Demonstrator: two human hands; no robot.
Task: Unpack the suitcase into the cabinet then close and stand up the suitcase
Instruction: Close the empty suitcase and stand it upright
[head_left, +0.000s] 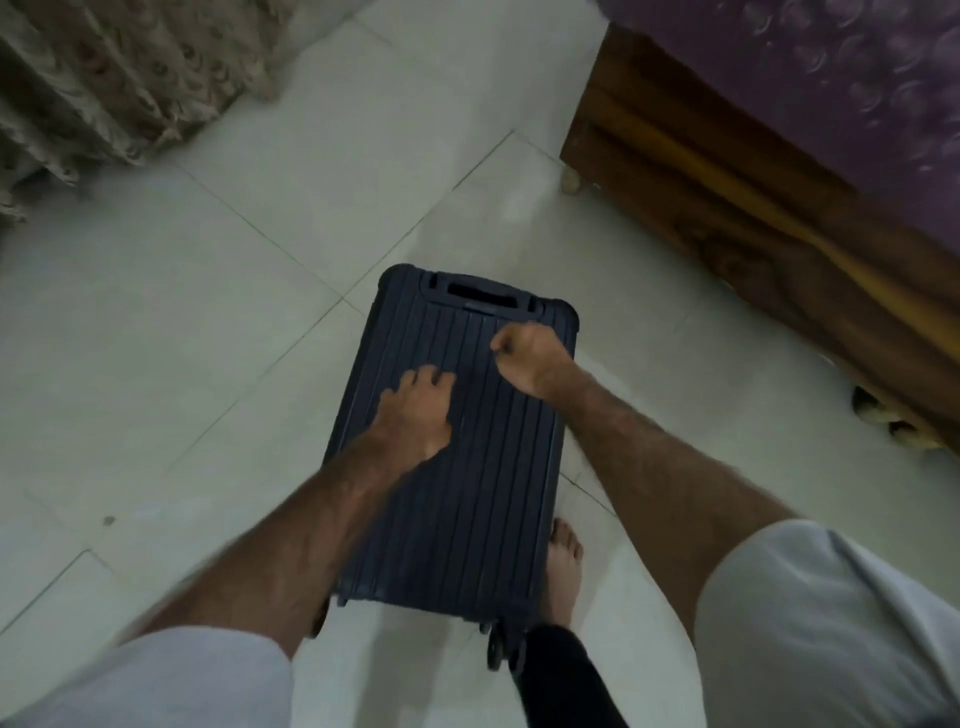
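A dark blue ribbed hard-shell suitcase (467, 467) lies closed on the tiled floor, its handle recess at the far end and its wheels near my feet. My left hand (415, 410) rests on the lid's middle with its fingers spread and pointing away from me. Over the lid's far right part, my right hand (527, 356) is curled into a fist; nothing shows inside it. No cabinet is in view.
A wooden bed frame (727, 197) with a purple cover stands at the right, close to the suitcase's far corner. A patterned curtain (104, 78) hangs at the top left. My bare foot (563, 561) is beside the suitcase's near right edge. Pale floor tiles (182, 338) spread to the left.
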